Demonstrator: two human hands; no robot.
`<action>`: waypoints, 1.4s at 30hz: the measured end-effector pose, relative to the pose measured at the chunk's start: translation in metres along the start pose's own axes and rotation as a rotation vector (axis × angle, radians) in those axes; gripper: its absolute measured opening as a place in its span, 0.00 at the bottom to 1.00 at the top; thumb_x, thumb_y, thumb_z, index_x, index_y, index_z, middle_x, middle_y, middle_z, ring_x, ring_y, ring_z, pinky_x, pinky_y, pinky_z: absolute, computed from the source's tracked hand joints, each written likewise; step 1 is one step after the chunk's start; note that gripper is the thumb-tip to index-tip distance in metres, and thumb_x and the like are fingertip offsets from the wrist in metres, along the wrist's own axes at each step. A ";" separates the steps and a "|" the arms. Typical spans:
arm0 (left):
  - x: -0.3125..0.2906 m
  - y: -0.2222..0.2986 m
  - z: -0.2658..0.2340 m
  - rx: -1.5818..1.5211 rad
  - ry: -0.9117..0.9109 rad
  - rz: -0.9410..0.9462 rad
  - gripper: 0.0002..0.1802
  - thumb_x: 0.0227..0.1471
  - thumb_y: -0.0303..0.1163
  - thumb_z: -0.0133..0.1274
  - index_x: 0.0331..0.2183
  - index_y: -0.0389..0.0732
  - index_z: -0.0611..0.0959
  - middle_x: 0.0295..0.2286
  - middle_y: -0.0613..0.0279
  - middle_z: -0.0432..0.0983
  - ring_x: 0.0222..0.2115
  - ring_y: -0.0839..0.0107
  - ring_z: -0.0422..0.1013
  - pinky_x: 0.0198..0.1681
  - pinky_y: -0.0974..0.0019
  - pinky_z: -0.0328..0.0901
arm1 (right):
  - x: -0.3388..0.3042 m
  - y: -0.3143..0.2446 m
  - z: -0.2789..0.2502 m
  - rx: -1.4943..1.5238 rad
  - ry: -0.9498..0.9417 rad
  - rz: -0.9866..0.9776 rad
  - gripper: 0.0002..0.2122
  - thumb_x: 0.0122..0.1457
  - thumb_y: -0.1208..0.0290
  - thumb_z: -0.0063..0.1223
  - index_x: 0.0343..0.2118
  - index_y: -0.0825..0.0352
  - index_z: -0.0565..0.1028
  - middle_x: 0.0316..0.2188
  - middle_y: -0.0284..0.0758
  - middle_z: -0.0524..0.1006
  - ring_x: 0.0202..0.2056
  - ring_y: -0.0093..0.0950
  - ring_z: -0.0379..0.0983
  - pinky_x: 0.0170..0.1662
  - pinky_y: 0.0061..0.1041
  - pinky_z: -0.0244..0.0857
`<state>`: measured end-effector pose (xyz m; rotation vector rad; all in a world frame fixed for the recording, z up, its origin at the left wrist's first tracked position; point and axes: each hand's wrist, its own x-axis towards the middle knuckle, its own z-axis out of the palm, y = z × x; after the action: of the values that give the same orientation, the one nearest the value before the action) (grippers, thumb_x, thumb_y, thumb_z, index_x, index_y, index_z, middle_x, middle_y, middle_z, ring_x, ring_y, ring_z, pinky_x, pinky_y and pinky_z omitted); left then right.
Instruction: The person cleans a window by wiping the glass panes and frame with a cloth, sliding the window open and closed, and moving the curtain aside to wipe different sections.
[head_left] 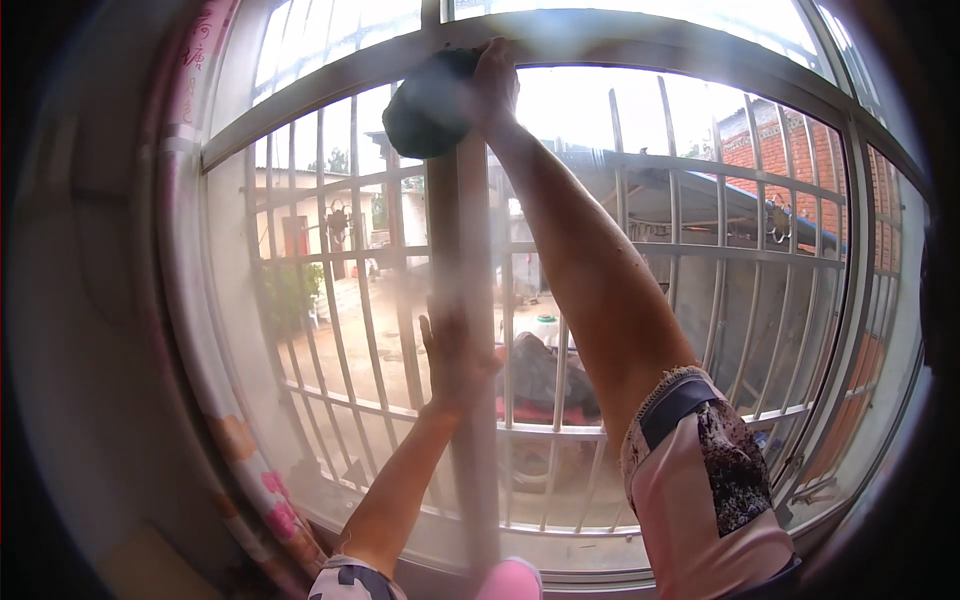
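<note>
High up, my right hand (494, 88) grips a dark green cloth (430, 108) where the window's upright frame bar (474, 210) meets the top crossbar (600, 42). The cloth is bunched and lies over the upper end of the upright, partly over the left pane. Lower down, my left hand (457, 362) rests against the same upright with its fingers spread and nothing seen in it. Glare and haze blur the left hand's fingers and the upright.
Metal security bars (560, 430) stand beyond the glass. A patterned pink curtain (185, 250) hangs bunched at the left. Outside lie a yard, a brick wall (765, 145) and a dark covered heap (548, 375). A pink, pale-edged object (512, 580) shows at the bottom edge.
</note>
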<state>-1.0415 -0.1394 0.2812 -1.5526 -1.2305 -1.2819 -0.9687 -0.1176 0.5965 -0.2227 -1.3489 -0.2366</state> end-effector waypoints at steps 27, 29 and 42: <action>-0.014 0.014 0.006 -0.057 0.060 -0.069 0.46 0.37 0.36 0.52 0.56 0.30 0.50 0.56 0.39 0.43 0.58 0.46 0.42 0.59 0.46 0.36 | 0.007 0.022 0.003 -0.004 -0.090 0.106 0.10 0.54 0.74 0.38 0.39 0.67 0.59 0.34 0.48 0.71 0.38 0.48 0.69 0.39 0.45 0.62; -0.015 0.006 0.008 -0.032 0.117 -0.069 0.46 0.34 0.37 0.52 0.54 0.31 0.53 0.54 0.39 0.49 0.56 0.43 0.46 0.54 0.39 0.44 | -0.019 0.018 0.008 -0.047 -0.030 0.037 0.09 0.54 0.75 0.38 0.38 0.67 0.60 0.33 0.48 0.71 0.38 0.48 0.69 0.39 0.44 0.62; -0.010 0.002 0.007 -0.189 0.258 0.000 0.37 0.33 0.27 0.57 0.50 0.35 0.65 0.49 0.45 0.61 0.51 0.49 0.57 0.55 0.54 0.51 | -0.239 0.015 -0.091 -0.018 -0.501 0.010 0.12 0.49 0.77 0.46 0.38 0.63 0.62 0.32 0.48 0.69 0.32 0.50 0.68 0.32 0.42 0.63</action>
<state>-1.0380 -0.1358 0.2699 -1.4596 -0.9692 -1.5816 -0.9280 -0.1201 0.3436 -0.3179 -1.8419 -0.1903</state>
